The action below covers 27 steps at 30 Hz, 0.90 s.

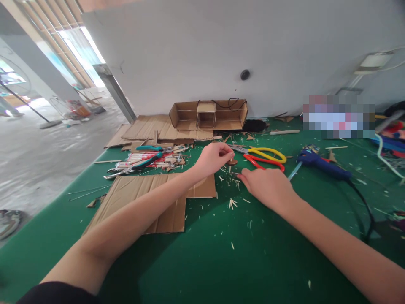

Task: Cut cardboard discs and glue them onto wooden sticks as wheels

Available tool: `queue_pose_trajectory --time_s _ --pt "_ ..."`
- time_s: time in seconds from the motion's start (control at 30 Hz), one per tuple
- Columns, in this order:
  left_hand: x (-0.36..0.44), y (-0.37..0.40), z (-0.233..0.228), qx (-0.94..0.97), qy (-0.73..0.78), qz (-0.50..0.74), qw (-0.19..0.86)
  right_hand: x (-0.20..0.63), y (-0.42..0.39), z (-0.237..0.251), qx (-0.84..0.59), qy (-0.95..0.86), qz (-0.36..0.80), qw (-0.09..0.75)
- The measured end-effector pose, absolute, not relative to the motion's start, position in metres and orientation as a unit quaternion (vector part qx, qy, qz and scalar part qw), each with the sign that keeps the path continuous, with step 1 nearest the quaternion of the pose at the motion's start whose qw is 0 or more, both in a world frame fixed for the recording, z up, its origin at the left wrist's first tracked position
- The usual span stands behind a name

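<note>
A small brown cardboard piece (232,161), flat and roughly rounded, is pinched between the fingers (228,156) of the left hand (212,159) near the middle of the green surface (221,253), toward its far edge; its long axis cannot be made out, as most of it is hidden by the fingertips. The right hand (267,185) is laid palm down just beside it, its fingers stretched leftward and loosely together, with the fingertips resting on the felt-like cloth among pale wood splinters (233,203); nothing is gripped by it. Scissors (265,158) with one yellow and one red plastic loop handle are lying just beyond both hands, blades pointed left. A blue glue gun (319,162) is lying to the right, nozzle pointed toward the near left, its black cord trailing to the right edge. A flat sheet of corrugated cardboard (148,198) is spread under the left forearm. Teal-handled pliers (139,164) are resting on scraps toward the left edge. An open cardboard box structure (207,114) is standing at the far edge against the wall.
</note>
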<state>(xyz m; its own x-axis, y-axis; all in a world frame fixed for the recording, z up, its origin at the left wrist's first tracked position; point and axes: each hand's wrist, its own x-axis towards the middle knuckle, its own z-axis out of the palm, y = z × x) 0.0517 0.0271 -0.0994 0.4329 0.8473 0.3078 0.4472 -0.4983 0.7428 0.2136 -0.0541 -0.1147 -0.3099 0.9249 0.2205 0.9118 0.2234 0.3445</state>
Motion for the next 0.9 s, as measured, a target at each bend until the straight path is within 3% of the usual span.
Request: queue_pose_trajectory --time_s 0.4,0.9 --pt "0.049 0.033 -0.103 0.800 0.406 0.335 0.289 0.225 -0.046 -0.123 0.591 0.765 0.256 -0.035" --pt "0.052 0.027 -0.100 0.795 0.412 0.327 0.301 0.222 -0.042 -0.125 0.592 0.775 0.220 -0.017"
